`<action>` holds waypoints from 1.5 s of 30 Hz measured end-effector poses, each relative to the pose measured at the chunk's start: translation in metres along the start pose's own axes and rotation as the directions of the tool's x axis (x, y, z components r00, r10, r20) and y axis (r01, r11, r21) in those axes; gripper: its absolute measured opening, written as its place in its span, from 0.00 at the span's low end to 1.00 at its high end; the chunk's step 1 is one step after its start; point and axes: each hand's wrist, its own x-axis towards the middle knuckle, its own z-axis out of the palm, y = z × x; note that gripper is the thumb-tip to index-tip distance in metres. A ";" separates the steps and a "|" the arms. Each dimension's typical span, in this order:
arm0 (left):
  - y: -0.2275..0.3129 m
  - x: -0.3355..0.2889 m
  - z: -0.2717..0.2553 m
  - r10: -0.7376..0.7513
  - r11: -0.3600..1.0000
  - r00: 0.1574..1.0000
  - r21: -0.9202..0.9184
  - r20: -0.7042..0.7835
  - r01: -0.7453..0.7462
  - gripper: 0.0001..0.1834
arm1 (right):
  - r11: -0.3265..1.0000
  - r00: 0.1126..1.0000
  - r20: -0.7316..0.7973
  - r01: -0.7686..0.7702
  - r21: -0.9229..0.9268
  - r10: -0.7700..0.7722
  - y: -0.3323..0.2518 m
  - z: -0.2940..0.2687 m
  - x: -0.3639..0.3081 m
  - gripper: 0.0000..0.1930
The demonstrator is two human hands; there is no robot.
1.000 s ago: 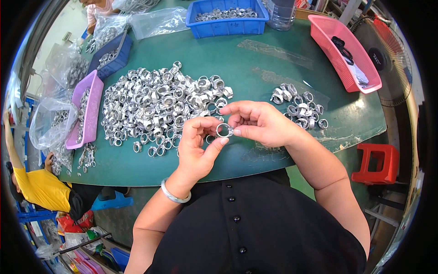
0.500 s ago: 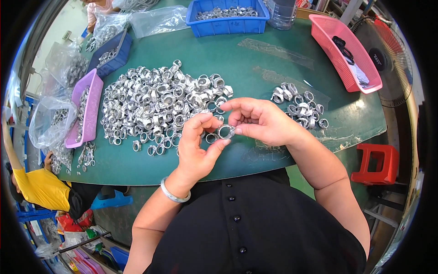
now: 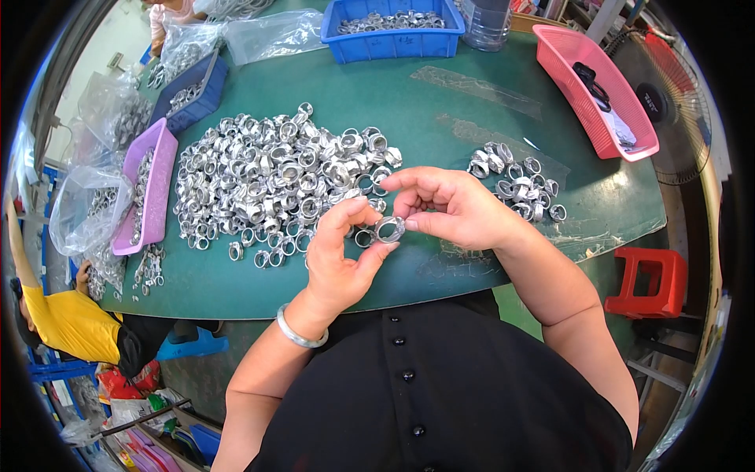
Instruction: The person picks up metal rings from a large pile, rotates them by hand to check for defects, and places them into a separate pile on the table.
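Observation:
Between my two hands, over the near middle of the green table, is a silver metal ring (image 3: 389, 229) with a raised piece on its band. My right hand (image 3: 460, 211) pinches its right side between thumb and forefinger, the other fingers curled. The thumb of my left hand (image 3: 340, 252) presses its lower edge, with the left fingers bent behind. A large heap of similar rings (image 3: 267, 173) lies left of and beyond my hands. To the right is a smaller group of rings (image 3: 525, 189). Some rings behind my fingers are partly hidden.
Along the table's left side stand a purple basket (image 3: 163, 185), a dark blue bin (image 3: 206, 98) and plastic bags of rings. A blue bin (image 3: 393, 46) is at the far edge, a pink basket (image 3: 574, 94) far right. A red stool (image 3: 649, 282) stands right; a person in yellow (image 3: 75, 326) works left.
The ring has tilted slightly between my fingers, and its opening faces up more. My hands have barely shifted. The person in yellow has moved a little.

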 end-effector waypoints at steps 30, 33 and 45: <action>0.005 0.000 -0.027 -0.069 0.688 0.997 0.726 0.041 0.017 0.25 | 0.130 0.984 -0.177 -0.179 -0.975 0.032 -0.022 -0.075 -0.026 0.20; 0.007 0.000 -0.025 -0.070 0.699 0.997 0.715 0.031 0.027 0.25 | 0.135 0.991 -0.133 -0.135 -0.982 0.020 -0.019 -0.076 -0.026 0.18; 0.022 0.016 0.007 -0.205 0.978 0.978 0.036 0.029 0.204 0.20 | 0.781 0.969 0.048 0.225 -0.582 -0.244 -0.036 -0.011 -0.001 0.17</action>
